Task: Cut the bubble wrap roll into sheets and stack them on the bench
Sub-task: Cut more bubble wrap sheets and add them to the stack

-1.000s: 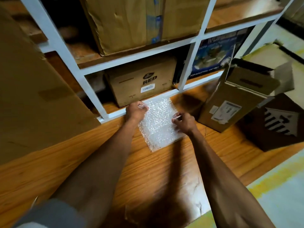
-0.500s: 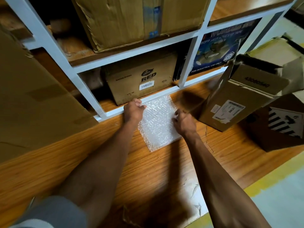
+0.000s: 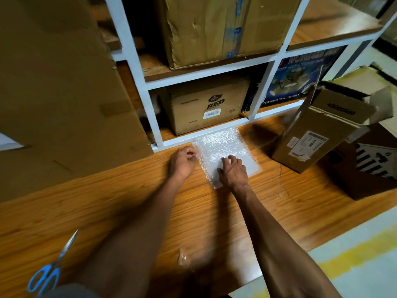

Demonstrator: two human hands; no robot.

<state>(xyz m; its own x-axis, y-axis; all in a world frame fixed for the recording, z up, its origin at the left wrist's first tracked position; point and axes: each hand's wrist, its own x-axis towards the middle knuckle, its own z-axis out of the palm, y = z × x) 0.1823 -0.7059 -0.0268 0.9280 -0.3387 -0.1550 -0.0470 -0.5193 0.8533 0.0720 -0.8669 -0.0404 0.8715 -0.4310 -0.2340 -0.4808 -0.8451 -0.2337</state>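
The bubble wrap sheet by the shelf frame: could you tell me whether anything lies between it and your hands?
Nothing visible does. The right hand rests on the bubble wrap sheet, and the left hand is at its left edge. The sheet lies flat on the bench.

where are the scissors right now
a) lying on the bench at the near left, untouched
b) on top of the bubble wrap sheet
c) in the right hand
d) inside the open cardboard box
a: the blue-handled scissors lie on the wooden bench at the near left, while the left hand and right hand are both far off at the bubble wrap sheet.
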